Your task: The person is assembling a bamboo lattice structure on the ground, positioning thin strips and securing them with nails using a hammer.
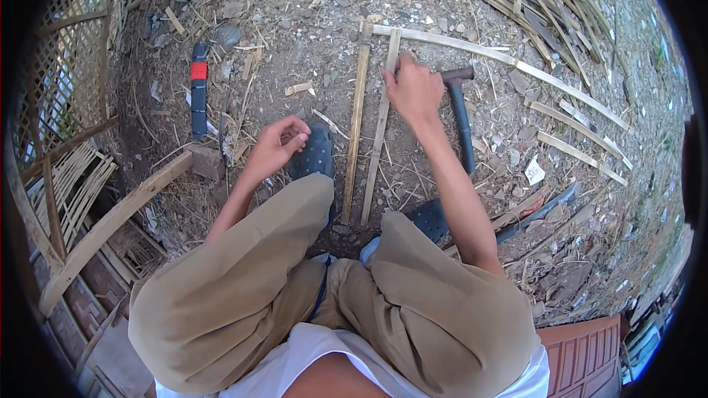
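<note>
On the ground [284,63], a slat [380,129] lies with the right hand's [414,92] grip apparently pinched near its far end, probably steadying it; left hand [274,151] empty, fingers loosely parted; hammer [461,121] nearby.

"Where's the pale slat [378,136]?"
"At the right fingers [405,61], long, narrow, lying flat."
"And the browner slat [358,114]?"
"Left of those fingers, almost parallel to the first."
"The strip [453,44]?"
"Just beyond the fingers, pale, crosswise, running off rightward from the slats' far ends."
</note>
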The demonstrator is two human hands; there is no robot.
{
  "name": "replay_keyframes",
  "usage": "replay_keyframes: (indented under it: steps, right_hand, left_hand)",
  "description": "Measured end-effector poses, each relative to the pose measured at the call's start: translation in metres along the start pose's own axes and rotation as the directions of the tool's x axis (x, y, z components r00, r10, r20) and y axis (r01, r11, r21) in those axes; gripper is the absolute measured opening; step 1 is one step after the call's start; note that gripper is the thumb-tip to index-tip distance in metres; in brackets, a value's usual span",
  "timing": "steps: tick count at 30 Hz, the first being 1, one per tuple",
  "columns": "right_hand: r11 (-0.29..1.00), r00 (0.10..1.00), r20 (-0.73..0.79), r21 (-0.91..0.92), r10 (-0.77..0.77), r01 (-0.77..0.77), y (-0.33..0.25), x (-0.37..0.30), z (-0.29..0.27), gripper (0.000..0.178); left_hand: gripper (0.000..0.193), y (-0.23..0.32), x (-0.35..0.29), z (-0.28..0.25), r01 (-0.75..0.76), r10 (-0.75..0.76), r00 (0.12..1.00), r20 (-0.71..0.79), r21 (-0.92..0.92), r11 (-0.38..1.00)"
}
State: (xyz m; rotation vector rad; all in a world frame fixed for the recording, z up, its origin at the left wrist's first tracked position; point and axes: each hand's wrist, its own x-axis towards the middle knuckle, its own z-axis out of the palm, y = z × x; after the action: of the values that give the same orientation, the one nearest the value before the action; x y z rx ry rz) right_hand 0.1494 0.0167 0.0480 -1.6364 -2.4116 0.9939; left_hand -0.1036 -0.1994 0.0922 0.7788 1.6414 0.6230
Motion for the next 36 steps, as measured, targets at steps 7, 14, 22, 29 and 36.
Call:
replay_keyframes:
  steps: [7, 14, 22, 29, 36]
  right_hand:
    - [0.952, 0.973, -0.193, 0.249, -0.13, 0.177, 0.044, -0.044, 0.008, 0.02]
    - [0.98, 0.878, -0.467, 0.198, 0.107, -0.014, 0.135, -0.091, -0.035, 0.02]
    - [0.937, 0.73, -0.683, -0.235, 0.03, -0.259, 0.223, -0.098, -0.1, 0.05]
    - [0.902, 0.763, -0.646, -0.32, 0.017, -0.291, 0.278, -0.088, -0.129, 0.031]
    - [0.932, 0.789, -0.599, -0.348, -0.137, -0.103, 0.262, -0.08, -0.122, 0.03]
  left_hand:
    - [0.06, 0.029, 0.047, 0.083, -0.362, 0.326, 0.932, 0.159, 0.334, 0.871]
    - [0.064, -0.006, 0.054, 0.091, -0.426, 0.385, 0.904, 0.186, 0.481, 0.766]
    - [0.045, -0.006, 0.05, 0.095, -0.385, 0.363, 0.919, 0.152, 0.541, 0.748]
    - [0.041, -0.015, 0.052, 0.092, -0.486, 0.475, 0.859, 0.189, 0.59, 0.644]
    - [0.045, -0.023, 0.049, 0.088, -0.465, 0.451, 0.873, 0.184, 0.592, 0.658]
